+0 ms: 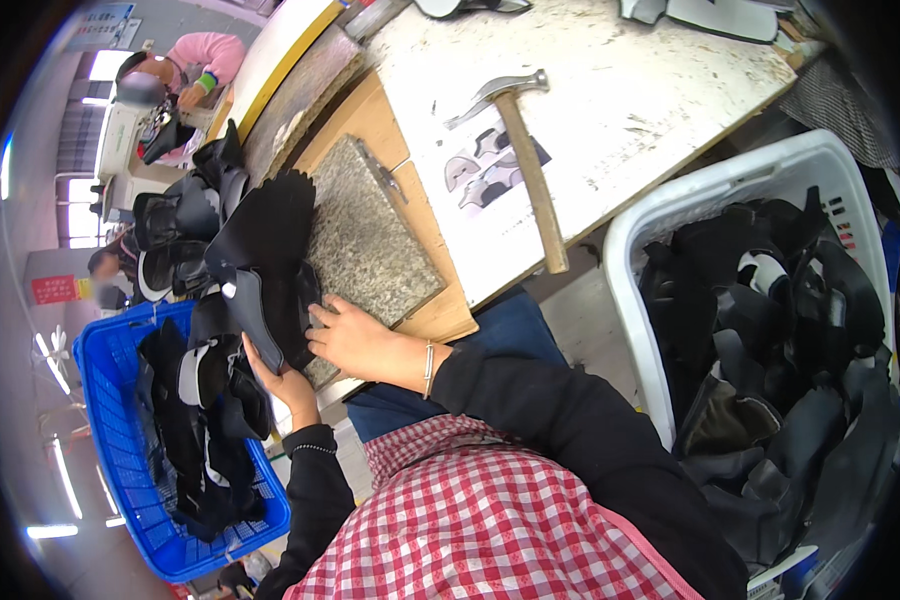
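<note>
Two bare hands work on one black shoe-upper piece with a grey inner edge (pixel 260 300), which is held upright at the left edge of the speckled grey granite slab (pixel 370 245). The left hand (pixel 285 385) grips the piece from below, fingers closed around its lower end. The right hand (pixel 355 335) lies against the piece's right side with fingers curled onto it and resting on the slab's near corner; whether it clamps the piece or only steadies it cannot be determined. A thin bracelet circles the right wrist, and both forearms wear black sleeves above a red-and-white checked apron (pixel 470 520).

Behind the held piece, a stack of similar black and grey upper pieces (pixel 195 215) leans along the slab's left side. The slab sits on a wooden board (pixel 440 315), which adjoins a worn white worktable (pixel 610 110). A steel-headed hammer with a wooden handle (pixel 530 165) lies on the worktable, its handle projecting over the near edge, just beside a printed sheet showing shoe parts (pixel 490 165).

Left of the person, a blue plastic crate (pixel 105 440) holds further black pieces. Right of the person, a white plastic basket (pixel 670 200) is filled with dark upper pieces. Another person in a pink sleeve (pixel 215 55) works at a machine, well apart at upper left.
</note>
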Motion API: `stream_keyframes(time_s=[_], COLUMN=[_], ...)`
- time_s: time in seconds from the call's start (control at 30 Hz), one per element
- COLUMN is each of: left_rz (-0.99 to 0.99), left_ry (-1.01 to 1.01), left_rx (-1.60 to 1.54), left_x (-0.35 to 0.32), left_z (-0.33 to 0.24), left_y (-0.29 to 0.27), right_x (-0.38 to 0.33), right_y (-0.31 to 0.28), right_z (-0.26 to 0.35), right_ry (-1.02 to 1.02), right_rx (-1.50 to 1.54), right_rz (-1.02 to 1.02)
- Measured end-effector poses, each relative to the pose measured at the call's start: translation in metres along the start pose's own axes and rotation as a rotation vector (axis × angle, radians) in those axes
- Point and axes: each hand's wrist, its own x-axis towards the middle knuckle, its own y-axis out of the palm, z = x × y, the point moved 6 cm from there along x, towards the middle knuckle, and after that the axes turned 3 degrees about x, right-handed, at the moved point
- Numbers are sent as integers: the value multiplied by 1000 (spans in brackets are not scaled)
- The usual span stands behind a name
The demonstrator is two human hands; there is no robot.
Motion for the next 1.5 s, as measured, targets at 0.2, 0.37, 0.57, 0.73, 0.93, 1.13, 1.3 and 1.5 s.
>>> stream_keyframes(time_s=[0.2,0.37,0.57,0.73,0.93,1.13,1.3,1.5], left_rz=[-27,-12,-62,-81,-94,-85,-119,-142], left_ry=[46,18,-151,-180,-179,-158,-86,-98], left_rx=[50,4,-162,-156,-201,-213,-134,-313], left_x=[0,0,6,7,8,6,3,-3], left_z=[-1,8,28,27,23,28,25,23], left_y=[-1,0,-5,-8,-14,-12,-16,-21], right_x=[-2,-2,-2,0,1,-2,5,11], right_y=[-5,-8,-13,-18,-24,-30,-42,-41], right_z=[-1,-2,-5,-7,-8,-9,-9,1], right_ry=[-6,9,-5,-12,-6,-33,31,50], right_rx=[16,37,97,96,190,255,291,239], right_rz=[-138,-108,11,77,64,-24,-137,-65])
